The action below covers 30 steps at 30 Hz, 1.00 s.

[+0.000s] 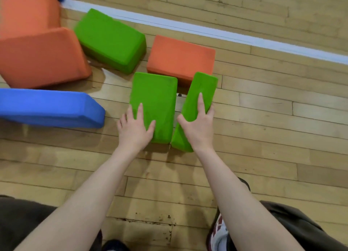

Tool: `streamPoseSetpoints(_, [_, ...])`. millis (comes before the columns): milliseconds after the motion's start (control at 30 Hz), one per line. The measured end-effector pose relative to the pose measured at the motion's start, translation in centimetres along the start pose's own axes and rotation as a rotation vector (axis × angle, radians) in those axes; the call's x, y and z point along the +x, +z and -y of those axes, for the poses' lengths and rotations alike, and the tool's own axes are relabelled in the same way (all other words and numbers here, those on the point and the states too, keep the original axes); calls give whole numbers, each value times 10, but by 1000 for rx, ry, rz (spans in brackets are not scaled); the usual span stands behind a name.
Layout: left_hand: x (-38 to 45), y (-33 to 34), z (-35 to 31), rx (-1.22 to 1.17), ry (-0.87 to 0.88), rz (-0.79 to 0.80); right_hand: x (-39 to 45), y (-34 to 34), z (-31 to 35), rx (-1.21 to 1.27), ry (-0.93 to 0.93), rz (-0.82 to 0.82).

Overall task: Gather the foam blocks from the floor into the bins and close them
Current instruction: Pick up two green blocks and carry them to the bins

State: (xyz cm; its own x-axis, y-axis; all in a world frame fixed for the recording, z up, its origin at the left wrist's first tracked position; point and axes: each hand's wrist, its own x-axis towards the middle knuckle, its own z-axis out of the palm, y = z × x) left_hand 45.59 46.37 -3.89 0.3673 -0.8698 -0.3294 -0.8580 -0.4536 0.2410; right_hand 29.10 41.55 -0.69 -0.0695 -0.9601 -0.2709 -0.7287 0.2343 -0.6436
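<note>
Green blocks: matt foam, finely grainy. Floor: varnished wood planks, slight sheen, scuffed near bottom edge.

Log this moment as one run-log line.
left hand: on flat green block | right hand: gripping tilted green block | bins: not in view | phase: picking up
</note>
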Motion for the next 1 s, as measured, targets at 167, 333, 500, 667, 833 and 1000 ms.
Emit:
streamPoseSetpoints(167, [9,8,17,62,-78,115,0,5,3,-122,-83,41])
streamPoseSetpoints(333, [-8,-6,14,-140,55,-96,3,-1,-2,-103,-96,53])
streamPoseSetpoints(500, [-19,-16,1,-186,110,-242,0,-5,-6,-102,-108,61])
streamPoseSetpoints(667, [-18,-23,3,-322,75,-136,2,-5,-5,-125,-107,67])
streamPoseSetpoints(833, [-19,-32,8,-435,106,-28,0,2,-5,-144,-123,54])
streamPoseSetpoints(1000, [-24,-45,-8,-325,97,-116,0,-2,3,-62,-90,84])
